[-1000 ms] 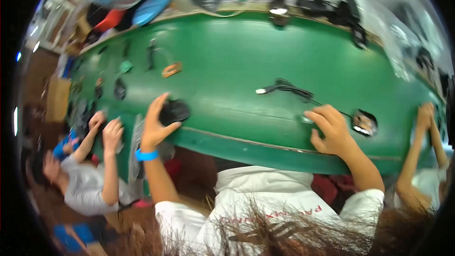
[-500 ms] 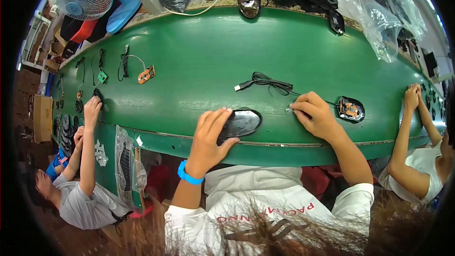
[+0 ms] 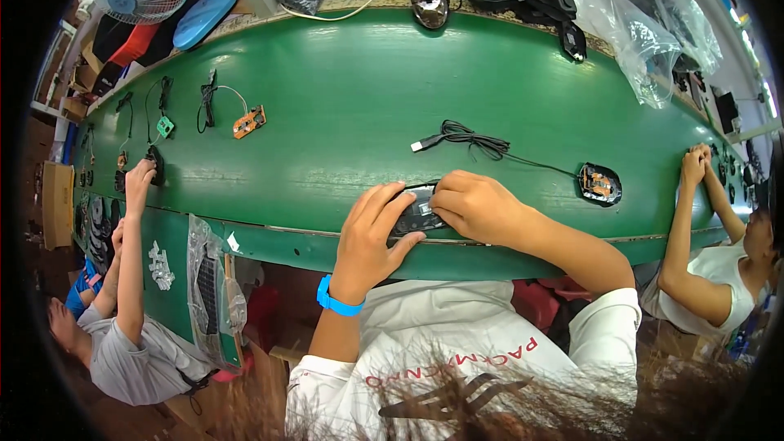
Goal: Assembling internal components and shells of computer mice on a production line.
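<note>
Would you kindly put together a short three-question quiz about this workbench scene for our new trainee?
1. True or false: both of the person's hands are on the black mouse shell at the near edge of the green table.
2. Which wrist wears the blue wristband? A) left B) right C) neither
3. Fill in: the open mouse base to the right of the hands trails a black ____ that ends in a plug.

Key:
1. True: the left hand and the right hand both grip it.
2. A
3. cable
</note>
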Motion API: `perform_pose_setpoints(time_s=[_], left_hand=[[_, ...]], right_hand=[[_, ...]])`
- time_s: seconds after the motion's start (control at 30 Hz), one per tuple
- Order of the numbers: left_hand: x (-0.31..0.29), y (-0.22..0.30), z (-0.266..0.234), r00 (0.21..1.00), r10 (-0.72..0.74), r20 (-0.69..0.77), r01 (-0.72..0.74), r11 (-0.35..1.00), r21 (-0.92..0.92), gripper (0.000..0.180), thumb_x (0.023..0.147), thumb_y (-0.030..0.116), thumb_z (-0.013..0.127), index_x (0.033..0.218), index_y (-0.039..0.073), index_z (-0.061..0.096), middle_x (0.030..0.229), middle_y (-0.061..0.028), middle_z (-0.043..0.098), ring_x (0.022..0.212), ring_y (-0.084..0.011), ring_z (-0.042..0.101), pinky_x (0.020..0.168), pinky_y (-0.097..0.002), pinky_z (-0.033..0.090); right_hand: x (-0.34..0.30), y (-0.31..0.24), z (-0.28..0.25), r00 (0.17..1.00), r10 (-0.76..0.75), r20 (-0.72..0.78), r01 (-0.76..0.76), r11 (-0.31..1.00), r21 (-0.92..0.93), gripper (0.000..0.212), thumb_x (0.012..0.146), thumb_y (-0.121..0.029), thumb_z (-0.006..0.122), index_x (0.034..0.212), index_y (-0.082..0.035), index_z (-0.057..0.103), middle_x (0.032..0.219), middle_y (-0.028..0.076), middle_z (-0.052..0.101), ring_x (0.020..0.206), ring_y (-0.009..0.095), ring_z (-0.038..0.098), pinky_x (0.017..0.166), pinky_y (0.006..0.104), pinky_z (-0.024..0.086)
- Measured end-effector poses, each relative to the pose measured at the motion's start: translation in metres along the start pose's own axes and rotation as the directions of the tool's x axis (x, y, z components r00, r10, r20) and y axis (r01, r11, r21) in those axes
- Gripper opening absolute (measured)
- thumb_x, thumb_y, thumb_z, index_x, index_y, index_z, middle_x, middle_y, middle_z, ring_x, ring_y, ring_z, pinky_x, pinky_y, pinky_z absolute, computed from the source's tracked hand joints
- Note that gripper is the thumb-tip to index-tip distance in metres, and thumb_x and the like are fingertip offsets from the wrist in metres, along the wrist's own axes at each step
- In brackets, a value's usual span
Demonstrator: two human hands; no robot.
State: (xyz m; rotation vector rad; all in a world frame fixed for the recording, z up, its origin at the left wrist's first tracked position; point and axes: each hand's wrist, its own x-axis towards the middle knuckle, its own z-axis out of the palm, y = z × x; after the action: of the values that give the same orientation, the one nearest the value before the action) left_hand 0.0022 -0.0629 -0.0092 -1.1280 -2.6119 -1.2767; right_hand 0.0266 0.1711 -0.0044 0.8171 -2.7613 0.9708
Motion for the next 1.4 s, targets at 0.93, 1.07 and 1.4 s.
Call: perform_pose_setpoints(time_s=[0.93, 1.07, 1.4], left_hand=[[0.002, 0.013, -0.014, 0.999, -0.004, 0.034, 0.003, 1.0, 0.029, 0.057, 0.079, 0.023, 0.085, 0.132, 0.013, 0.067, 0.138, -0.0184, 0.057, 0.125, -0.0402, 0.056, 0.104, -0.0517, 0.048], [0.003, -0.005, -0.018, 0.995, 0.023, -0.098, -0.031, 0.996, -0.082, 0.053, 0.081, 0.017, 0.082, 0.131, 0.008, 0.066, 0.133, -0.0182, 0.061, 0.123, -0.0405, 0.057, 0.104, -0.0514, 0.048], [0.049, -0.167, -0.144, 0.94, -0.065, -0.334, 0.236, 0.832, 0.503, 0.047, 0.087, 0.002, 0.063, 0.133, 0.011, 0.065, 0.117, -0.0169, 0.067, 0.114, -0.0368, 0.061, 0.103, -0.045, 0.048]], right_hand=[[-0.035, 0.016, -0.023, 0.913, 0.102, -0.395, -0.086, 0.995, 0.058, 0.021, 0.075, 0.009, 0.069, 0.093, -0.002, 0.073, 0.083, 0.011, 0.066, 0.071, 0.025, 0.064, 0.061, 0.0344, 0.051], [-0.044, 0.013, -0.032, 0.918, 0.117, -0.378, -0.106, 0.993, 0.048, 0.021, 0.075, 0.008, 0.068, 0.093, -0.002, 0.073, 0.083, 0.012, 0.066, 0.072, 0.026, 0.064, 0.062, 0.035, 0.051], [-0.039, 0.02, -0.028, 0.915, 0.103, -0.39, -0.091, 0.995, 0.05, 0.019, 0.077, 0.007, 0.069, 0.093, -0.002, 0.072, 0.083, 0.012, 0.066, 0.073, 0.027, 0.065, 0.064, 0.0355, 0.051]])
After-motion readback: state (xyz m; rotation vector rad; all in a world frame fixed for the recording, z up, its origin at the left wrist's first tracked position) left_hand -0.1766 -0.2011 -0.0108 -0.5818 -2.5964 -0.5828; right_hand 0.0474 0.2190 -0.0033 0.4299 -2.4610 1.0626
